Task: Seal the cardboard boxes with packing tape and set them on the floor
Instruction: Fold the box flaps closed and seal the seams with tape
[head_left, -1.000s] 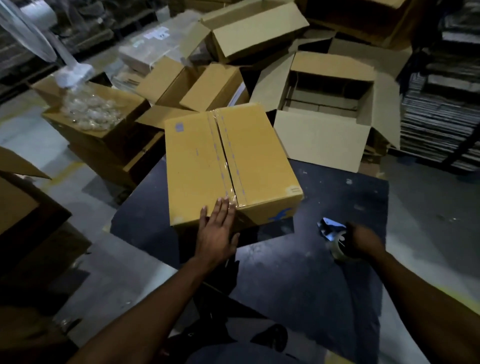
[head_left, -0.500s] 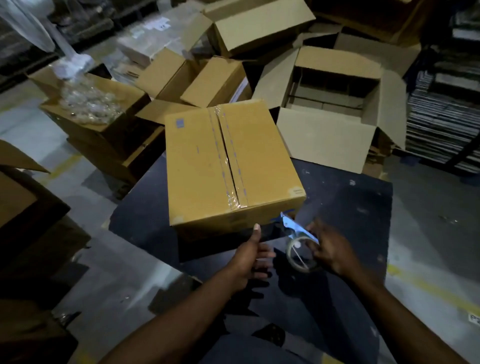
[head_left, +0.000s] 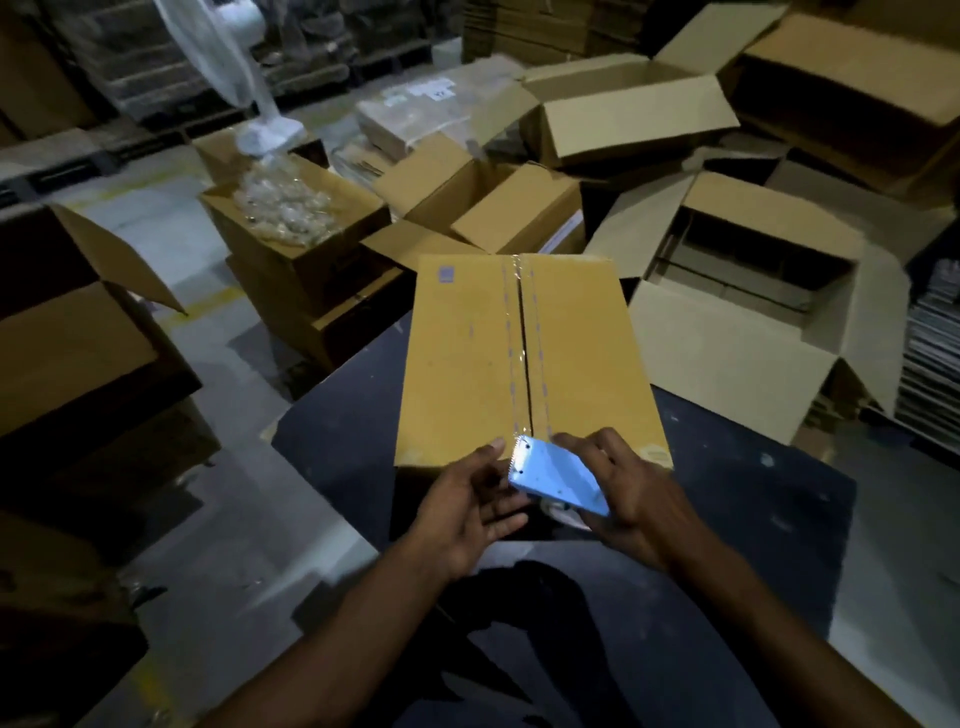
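Both hands lifted tape dispenser (head_left: 558, 483) to box (head_left: 524, 358) edge.

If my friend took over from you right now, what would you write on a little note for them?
Right hand: holds the blue tape dispenser at the near edge of the box on the table.
Left hand: open, fingers touching the dispenser's left side, gripping nothing.
Box: closed, standing on the dark table; clear tape already runs along the top seam.
Done: at least one strip over the top seam.
Left: finish taping at the near edge, then set this box on the floor. Open boxes behind the table are not sealed.
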